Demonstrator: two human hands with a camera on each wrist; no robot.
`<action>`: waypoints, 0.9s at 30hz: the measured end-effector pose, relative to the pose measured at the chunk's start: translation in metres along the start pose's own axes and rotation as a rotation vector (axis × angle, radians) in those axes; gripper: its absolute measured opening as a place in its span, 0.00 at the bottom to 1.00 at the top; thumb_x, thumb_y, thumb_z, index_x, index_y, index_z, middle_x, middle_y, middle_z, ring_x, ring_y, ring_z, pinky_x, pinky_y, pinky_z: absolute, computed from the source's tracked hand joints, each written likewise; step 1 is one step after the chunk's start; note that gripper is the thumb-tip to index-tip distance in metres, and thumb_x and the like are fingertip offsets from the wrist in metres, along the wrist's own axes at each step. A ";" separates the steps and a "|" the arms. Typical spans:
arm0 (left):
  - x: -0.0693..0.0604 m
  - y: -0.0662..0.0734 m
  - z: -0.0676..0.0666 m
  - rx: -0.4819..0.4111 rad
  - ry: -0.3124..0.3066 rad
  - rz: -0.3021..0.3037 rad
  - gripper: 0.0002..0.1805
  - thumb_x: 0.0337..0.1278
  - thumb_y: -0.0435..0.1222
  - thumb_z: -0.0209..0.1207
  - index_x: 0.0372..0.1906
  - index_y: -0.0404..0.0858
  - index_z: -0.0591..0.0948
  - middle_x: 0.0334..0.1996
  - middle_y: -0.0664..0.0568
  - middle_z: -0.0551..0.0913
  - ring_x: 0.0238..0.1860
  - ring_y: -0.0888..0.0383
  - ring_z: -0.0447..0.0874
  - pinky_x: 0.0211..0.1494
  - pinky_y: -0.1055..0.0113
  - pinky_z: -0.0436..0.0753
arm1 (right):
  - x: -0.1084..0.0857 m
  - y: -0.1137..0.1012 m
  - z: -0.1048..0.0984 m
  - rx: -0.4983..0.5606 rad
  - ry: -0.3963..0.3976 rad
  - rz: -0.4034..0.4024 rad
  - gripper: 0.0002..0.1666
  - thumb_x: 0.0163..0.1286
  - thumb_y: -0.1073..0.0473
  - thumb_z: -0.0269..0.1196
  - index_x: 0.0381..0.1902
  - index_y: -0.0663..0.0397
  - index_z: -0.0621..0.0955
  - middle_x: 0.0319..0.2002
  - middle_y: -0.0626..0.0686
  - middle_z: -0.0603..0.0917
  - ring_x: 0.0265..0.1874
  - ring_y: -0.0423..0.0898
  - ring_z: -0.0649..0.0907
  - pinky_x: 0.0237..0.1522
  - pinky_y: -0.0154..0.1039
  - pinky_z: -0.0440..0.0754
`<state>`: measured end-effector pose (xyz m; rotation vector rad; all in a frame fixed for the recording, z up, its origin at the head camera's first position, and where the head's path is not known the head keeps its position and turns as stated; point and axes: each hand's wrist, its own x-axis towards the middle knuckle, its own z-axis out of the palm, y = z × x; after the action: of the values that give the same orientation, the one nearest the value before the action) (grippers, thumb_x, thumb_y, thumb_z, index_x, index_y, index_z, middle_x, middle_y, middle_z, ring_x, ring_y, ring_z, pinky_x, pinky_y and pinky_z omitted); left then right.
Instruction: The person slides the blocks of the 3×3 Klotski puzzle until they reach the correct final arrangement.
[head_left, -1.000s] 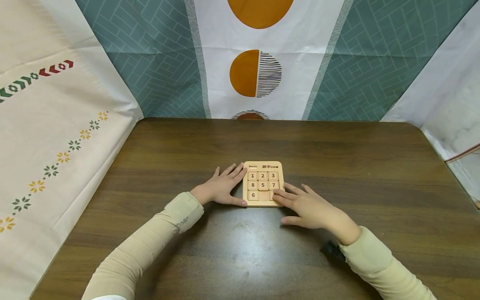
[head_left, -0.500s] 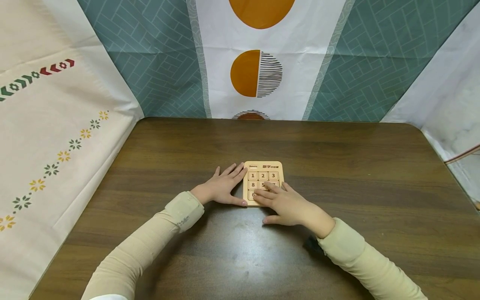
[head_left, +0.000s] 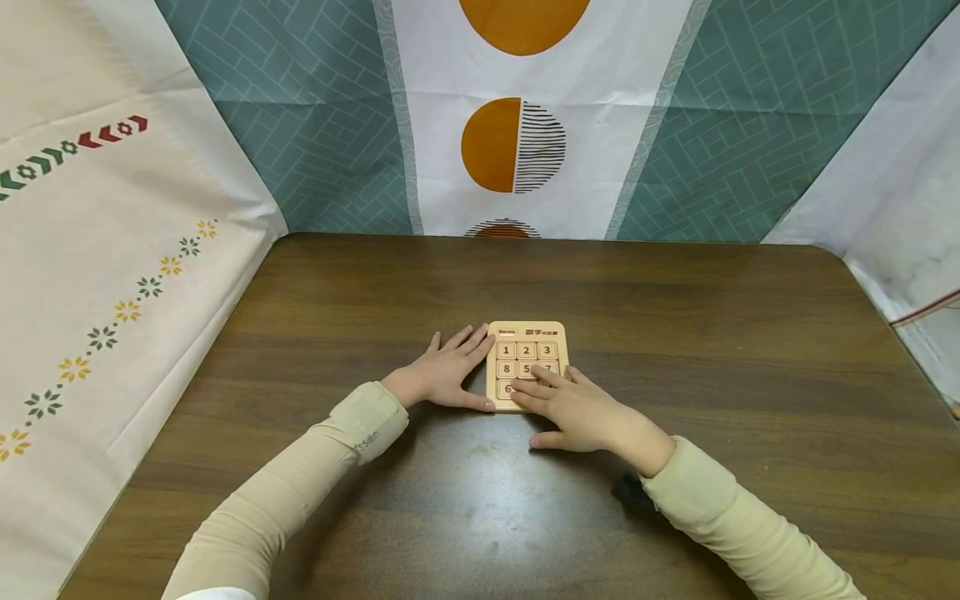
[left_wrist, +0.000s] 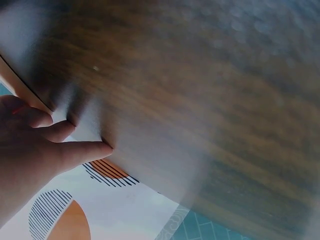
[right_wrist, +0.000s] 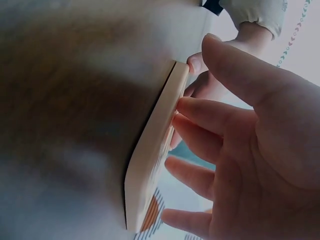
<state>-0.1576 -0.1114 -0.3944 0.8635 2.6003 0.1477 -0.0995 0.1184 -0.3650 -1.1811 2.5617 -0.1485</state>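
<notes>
A wooden number slide puzzle (head_left: 558, 333) lies flat on the table in the head view. Its numbered tiles show 1, 2, 3 on top and 8, 5, 7 in the middle row. A 6 tile (head_left: 505, 389) is at bottom left; the rest of the bottom row is hidden. My left hand (head_left: 447, 372) lies spread at the puzzle's left edge, index finger near the upper corner, thumb at the lower one. My right hand (head_left: 577, 414) reaches over from the lower right, fingertips on the lower tiles. In the right wrist view its fingers are extended against the puzzle's face (right_wrist: 168, 142).
A brown wood-grain table (head_left: 360, 292) surrounds the puzzle. Patterned cloth (head_left: 337, 150) hangs behind its back edge, and an embroidered pale cloth (head_left: 90, 292) covers the left side. A dark object (head_left: 630, 490) shows under the right wrist.
My right hand has moved left across the puzzle, from its lower right tile toward the 6, then shifted very slightly back right. The left hand has stayed put.
</notes>
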 end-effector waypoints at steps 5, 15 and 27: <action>0.000 0.000 -0.001 0.005 0.000 -0.002 0.57 0.44 0.69 0.50 0.72 0.44 0.39 0.71 0.50 0.33 0.70 0.49 0.32 0.62 0.37 0.42 | -0.004 0.003 0.001 -0.004 0.018 0.001 0.39 0.62 0.41 0.58 0.66 0.52 0.65 0.67 0.51 0.62 0.67 0.55 0.54 0.58 0.64 0.53; -0.001 0.001 -0.002 0.009 -0.006 -0.004 0.57 0.44 0.69 0.50 0.72 0.45 0.39 0.71 0.50 0.33 0.70 0.49 0.32 0.62 0.37 0.42 | -0.017 0.012 0.002 0.009 0.042 0.009 0.38 0.62 0.42 0.59 0.66 0.53 0.66 0.66 0.52 0.63 0.67 0.56 0.56 0.58 0.65 0.53; -0.002 0.002 -0.003 0.009 -0.011 -0.005 0.57 0.44 0.69 0.50 0.72 0.45 0.39 0.71 0.51 0.32 0.70 0.50 0.32 0.62 0.37 0.41 | -0.016 0.017 0.004 0.004 0.073 0.007 0.40 0.62 0.41 0.59 0.66 0.53 0.65 0.67 0.52 0.62 0.67 0.56 0.56 0.57 0.66 0.53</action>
<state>-0.1563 -0.1106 -0.3909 0.8585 2.5948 0.1303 -0.1008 0.1413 -0.3683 -1.1855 2.6272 -0.1981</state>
